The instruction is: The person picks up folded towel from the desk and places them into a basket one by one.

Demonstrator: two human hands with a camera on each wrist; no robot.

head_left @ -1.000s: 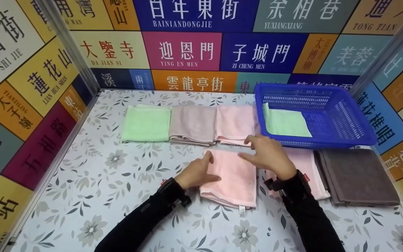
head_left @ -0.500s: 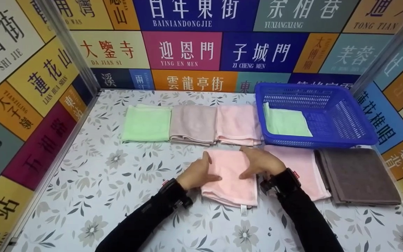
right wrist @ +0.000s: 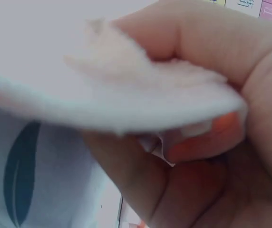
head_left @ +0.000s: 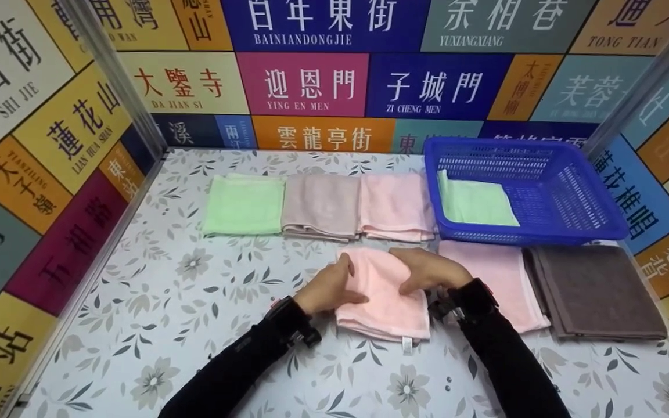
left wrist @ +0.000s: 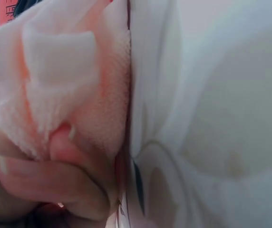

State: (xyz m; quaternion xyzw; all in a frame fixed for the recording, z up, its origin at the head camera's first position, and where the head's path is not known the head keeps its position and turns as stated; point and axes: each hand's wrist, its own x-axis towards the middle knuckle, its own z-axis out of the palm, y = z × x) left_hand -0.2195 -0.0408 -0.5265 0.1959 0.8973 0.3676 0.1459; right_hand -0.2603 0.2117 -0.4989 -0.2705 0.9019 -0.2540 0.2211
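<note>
A folded pink towel (head_left: 382, 302) lies between both hands, bulging up in the middle, with a small white tag at its front edge. My left hand (head_left: 324, 287) grips its left side, thumb on top; in the left wrist view curled fingers (left wrist: 55, 187) meet the terry cloth (left wrist: 79, 90). My right hand (head_left: 430, 270) holds the towel's right side. The right wrist view shows the towel's edge (right wrist: 164, 107) pinched between the thumb and the fingers of that hand (right wrist: 198, 185). The towel hides some of the fingertips.
Behind lie folded green (head_left: 244, 206), mauve (head_left: 321, 203) and pink (head_left: 395, 203) towels in a row. A blue basket (head_left: 572, 229) with a green towel (head_left: 479, 203) inside stands at the back right. Another pink towel (head_left: 494, 284) and a dark brown towel (head_left: 599, 293) lie at right.
My right hand has come down from above the towel's upper right corner onto its right side and taken hold. The towel's middle has bulged upward. My left hand has barely moved.
</note>
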